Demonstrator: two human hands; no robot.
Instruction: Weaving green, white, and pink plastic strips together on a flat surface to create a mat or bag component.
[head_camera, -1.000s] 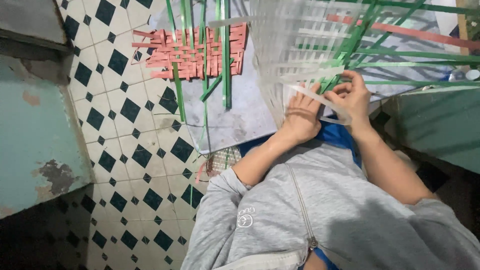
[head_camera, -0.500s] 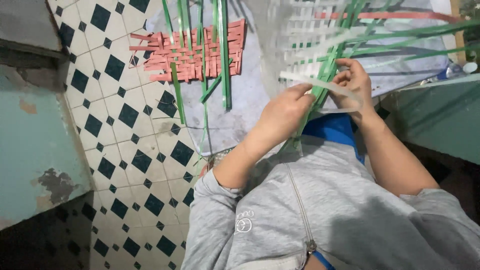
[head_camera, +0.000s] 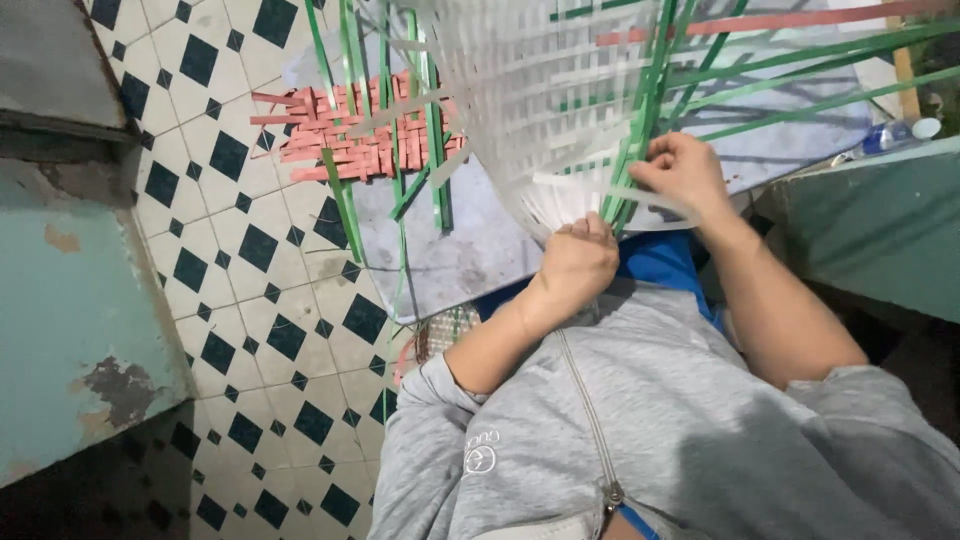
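At centre frame, toward 1 o'clock, both hands work at the lower edge of a woven panel of white plastic strips (head_camera: 540, 100). Panel is held up close to the camera, semi-translucent, blurred at its top.

Left hand (head_camera: 578, 262): closed into a loose fist, fingers curled onto the bottom ends of the white strips at the panel's lower edge. Knuckles face the camera; exact strip pinched cannot be told.

Right hand (head_camera: 682, 172): at 2 o'clock of the left hand, near it but not touching. Fingers closed on a bundle of green strips (head_camera: 640, 150) where they run up through the panel; thumb side toward the camera. A loose white strip (head_camera: 655, 200) passes just under this hand.

Further green strips fan out from the bundle toward 2–3 o'clock across the frame, along with one red strip (head_camera: 760, 22) near the top edge.

Surroundings:
- Grey mat (head_camera: 460, 250) on the floor beneath the panel, at 11 o'clock from the left hand.
- Small woven piece of pink and green strips (head_camera: 360, 135) lying on that mat, at 10 o'clock, well apart from the hands.
- Floor of white tiles with dark diamond insets (head_camera: 250, 300), left half of frame.
- Teal wall with chipped paint (head_camera: 70, 330) at 8–9 o'clock.
- Plastic bottle (head_camera: 895, 133) at 3 o'clock, on a teal ledge.
- Person wears a grey zip hoodie (head_camera: 650, 430), sleeves pushed up.
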